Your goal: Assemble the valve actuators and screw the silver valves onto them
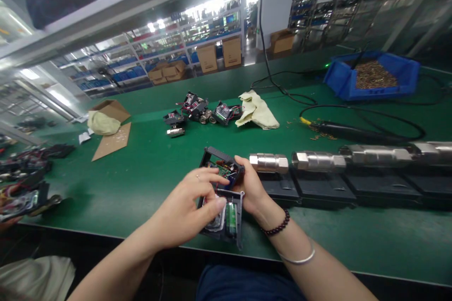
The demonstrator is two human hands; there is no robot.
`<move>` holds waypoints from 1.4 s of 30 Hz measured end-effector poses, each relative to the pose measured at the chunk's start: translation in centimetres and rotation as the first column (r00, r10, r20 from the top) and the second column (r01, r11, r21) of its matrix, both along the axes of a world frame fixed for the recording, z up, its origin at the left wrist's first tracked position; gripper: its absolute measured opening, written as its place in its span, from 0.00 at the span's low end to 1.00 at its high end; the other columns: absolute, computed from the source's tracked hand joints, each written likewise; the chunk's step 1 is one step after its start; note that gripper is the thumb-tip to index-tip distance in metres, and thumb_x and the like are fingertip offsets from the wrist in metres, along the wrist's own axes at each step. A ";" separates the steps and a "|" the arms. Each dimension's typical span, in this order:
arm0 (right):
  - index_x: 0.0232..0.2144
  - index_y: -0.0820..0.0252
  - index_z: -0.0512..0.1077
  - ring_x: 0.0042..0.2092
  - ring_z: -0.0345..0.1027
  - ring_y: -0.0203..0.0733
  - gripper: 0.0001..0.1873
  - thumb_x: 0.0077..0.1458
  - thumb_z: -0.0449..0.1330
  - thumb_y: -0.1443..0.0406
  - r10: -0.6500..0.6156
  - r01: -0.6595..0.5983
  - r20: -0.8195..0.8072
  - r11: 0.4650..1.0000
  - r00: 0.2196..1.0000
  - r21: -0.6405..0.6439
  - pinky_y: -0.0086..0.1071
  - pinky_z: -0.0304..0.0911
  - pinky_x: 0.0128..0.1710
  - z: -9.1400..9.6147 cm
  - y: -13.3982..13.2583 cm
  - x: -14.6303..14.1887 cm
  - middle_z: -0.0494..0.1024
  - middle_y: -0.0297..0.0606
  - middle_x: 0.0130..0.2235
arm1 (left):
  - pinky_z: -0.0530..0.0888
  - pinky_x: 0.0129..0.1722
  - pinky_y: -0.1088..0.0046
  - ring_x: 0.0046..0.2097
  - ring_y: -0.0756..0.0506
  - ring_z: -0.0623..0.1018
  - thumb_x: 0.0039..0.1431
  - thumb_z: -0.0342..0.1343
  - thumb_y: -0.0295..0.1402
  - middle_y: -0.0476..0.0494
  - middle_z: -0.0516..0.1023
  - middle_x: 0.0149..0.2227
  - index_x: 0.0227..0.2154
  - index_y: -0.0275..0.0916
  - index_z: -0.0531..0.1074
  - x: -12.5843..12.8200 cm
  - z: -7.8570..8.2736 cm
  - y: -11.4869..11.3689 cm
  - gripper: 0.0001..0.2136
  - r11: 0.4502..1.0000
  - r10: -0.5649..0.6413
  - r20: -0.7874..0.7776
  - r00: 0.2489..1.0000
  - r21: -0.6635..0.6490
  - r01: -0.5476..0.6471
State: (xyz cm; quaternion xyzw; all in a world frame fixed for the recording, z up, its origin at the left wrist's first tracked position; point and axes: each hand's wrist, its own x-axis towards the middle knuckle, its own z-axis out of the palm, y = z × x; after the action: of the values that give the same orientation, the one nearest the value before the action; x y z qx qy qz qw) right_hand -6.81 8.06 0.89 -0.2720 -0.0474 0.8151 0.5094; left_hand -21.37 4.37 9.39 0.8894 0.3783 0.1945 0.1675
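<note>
An opened black electronic housing (240,218) is in front of me near the table edge, its two halves folded apart. The upper half shows a circuit board and wires; the lower half has a green strip and a clear-edged part. My right hand (252,186) grips the upper half from its right side, the fingers mostly hidden behind it. Over the housing lies my left hand (189,202), fingers stretched across the upper half and thumb apart from them on the lower half. Whether a small wire is under its fingertips is hidden.
Black housings (325,188) with metal fittings (270,163) form a row at right. A blue bin (381,82) of small screws, a black screwdriver (349,129), a yellow cloth (257,110) and several open units (197,108) are farther back. Another person's hand (10,222) is at left.
</note>
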 end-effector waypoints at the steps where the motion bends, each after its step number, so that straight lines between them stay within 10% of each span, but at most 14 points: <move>1: 0.26 0.64 0.76 0.27 0.73 0.40 0.18 0.54 0.54 0.56 0.008 -0.008 0.003 1.000 1.000 0.002 0.31 0.68 0.33 0.0 0.0 0.0 0.81 0.40 0.26 | 0.70 0.56 0.60 0.56 0.43 0.74 0.63 0.51 0.30 0.42 0.79 0.49 0.30 0.40 0.74 -0.1 0.2 -0.3 0.08 0.983 -0.081 0.027 0.996 -0.165 0.084; 3: 0.27 0.65 0.76 0.27 0.73 0.41 0.19 0.55 0.53 0.55 0.019 -0.019 0.007 1.000 1.000 0.005 0.33 0.69 0.33 -0.1 0.0 0.0 0.81 0.41 0.26 | 0.69 0.58 0.63 0.58 0.45 0.71 0.65 0.49 0.28 0.40 0.75 0.55 0.47 0.40 0.72 -0.2 0.2 -0.7 0.11 0.923 -0.203 0.054 0.978 -0.322 0.209; 6: 0.28 0.65 0.76 0.27 0.73 0.41 0.19 0.55 0.53 0.56 0.018 -0.018 0.008 1.000 1.000 0.008 0.33 0.69 0.34 -0.2 -0.1 0.0 0.81 0.41 0.27 | 0.71 0.55 0.64 0.56 0.45 0.71 0.63 0.46 0.22 0.39 0.74 0.54 0.57 0.42 0.65 0.0 -1.0 -1.3 0.21 0.962 -0.184 0.003 0.983 -0.205 0.180; 9: 0.27 0.65 0.76 0.27 0.73 0.41 0.20 0.56 0.51 0.57 0.014 -0.014 0.007 1.000 1.000 0.012 0.32 0.69 0.34 -0.3 -0.1 0.0 0.81 0.40 0.26 | 0.76 0.47 0.63 0.47 0.44 0.74 0.60 0.42 0.17 0.39 0.77 0.43 0.52 0.40 0.70 0.6 -2.7 -1.7 0.22 0.994 -0.074 -0.097 0.993 0.068 0.081; 15: 0.27 0.64 0.76 0.28 0.74 0.40 0.20 0.57 0.51 0.57 0.019 -0.019 0.005 1.000 1.000 0.007 0.31 0.70 0.35 -0.3 -0.3 -0.1 0.81 0.40 0.27 | 0.78 0.42 0.63 0.37 0.43 0.76 0.63 0.45 0.20 0.42 0.78 0.31 0.41 0.34 0.74 2.2 -3.9 -2.7 0.13 0.890 0.061 -0.216 0.975 0.455 0.045; 23: 0.29 0.64 0.76 0.28 0.75 0.43 0.19 0.55 0.53 0.55 0.060 -0.060 -0.018 0.998 0.998 0.018 0.35 0.71 0.36 -0.5 -0.3 -0.1 0.81 0.41 0.26 | 0.77 0.30 0.65 0.28 0.43 0.74 0.57 0.50 0.18 0.46 0.74 0.23 0.25 0.39 0.68 4.3 -3.8 -3.7 0.11 0.860 0.253 -0.318 0.914 0.506 -0.062; 32: 0.27 0.62 0.75 0.28 0.74 0.44 0.19 0.54 0.51 0.55 0.048 -0.047 -0.019 0.999 0.999 0.022 0.38 0.71 0.37 -0.3 -0.4 -0.1 0.79 0.39 0.24 | 0.77 0.31 0.66 0.29 0.42 0.76 0.50 0.50 0.16 0.38 0.79 0.28 0.32 0.31 0.76 5.4 -4.7 -5.0 0.11 0.851 0.254 -0.506 0.824 0.522 0.059; 38: 0.25 0.61 0.75 0.29 0.74 0.44 0.18 0.52 0.54 0.54 0.029 -0.029 0.013 0.998 1.000 0.057 0.37 0.71 0.37 -0.4 -0.4 0.0 0.80 0.39 0.25 | 0.77 0.32 0.66 0.32 0.43 0.77 0.60 0.48 0.20 0.42 0.80 0.33 0.40 0.36 0.74 4.0 -4.8 -4.2 0.12 0.843 0.270 -0.239 0.933 0.527 -0.109; 42: 0.28 0.60 0.76 0.32 0.76 0.45 0.16 0.50 0.56 0.54 -0.019 0.012 0.057 0.993 0.998 0.116 0.38 0.71 0.39 -0.4 -0.6 0.0 0.81 0.38 0.28 | 0.74 0.46 0.52 0.49 0.33 0.75 0.61 0.54 0.32 0.27 0.75 0.51 0.56 0.30 0.64 3.1 -6.2 -3.9 0.21 0.702 0.522 -0.090 0.848 0.609 -0.368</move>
State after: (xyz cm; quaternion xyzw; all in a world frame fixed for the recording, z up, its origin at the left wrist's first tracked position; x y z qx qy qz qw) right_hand -6.84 7.45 0.45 -0.2659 -0.1071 0.7987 0.5290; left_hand -18.29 0.42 3.20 0.7954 0.5257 0.2171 -0.2092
